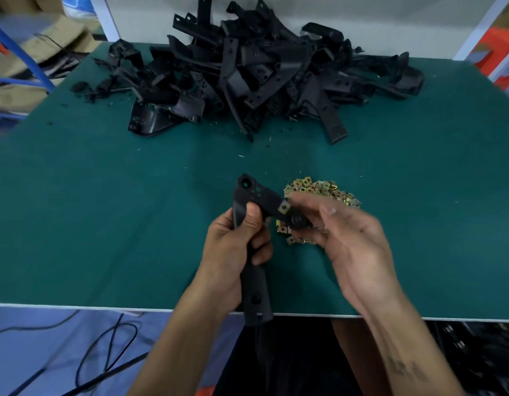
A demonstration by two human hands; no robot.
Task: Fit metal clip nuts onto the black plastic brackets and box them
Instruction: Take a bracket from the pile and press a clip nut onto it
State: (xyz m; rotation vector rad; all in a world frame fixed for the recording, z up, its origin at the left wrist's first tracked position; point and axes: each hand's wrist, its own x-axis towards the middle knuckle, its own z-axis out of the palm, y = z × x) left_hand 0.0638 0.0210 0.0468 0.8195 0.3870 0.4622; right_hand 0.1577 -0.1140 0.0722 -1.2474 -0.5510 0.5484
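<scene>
Green table (104, 210), left hand (233, 247) around bracket (254, 295)

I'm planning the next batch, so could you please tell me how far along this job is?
Done: one brass-coloured metal clip nut sits on the black plastic bracket gripped by the left hand. In hand: the right hand works there. Left: the bracket heap, loose clip nuts, boxing.

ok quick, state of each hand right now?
Left hand: grips the black bracket.
Right hand: fingers at the clip nut on the bracket's tab; blurred, so cannot tell whether it pinches it.
</scene>
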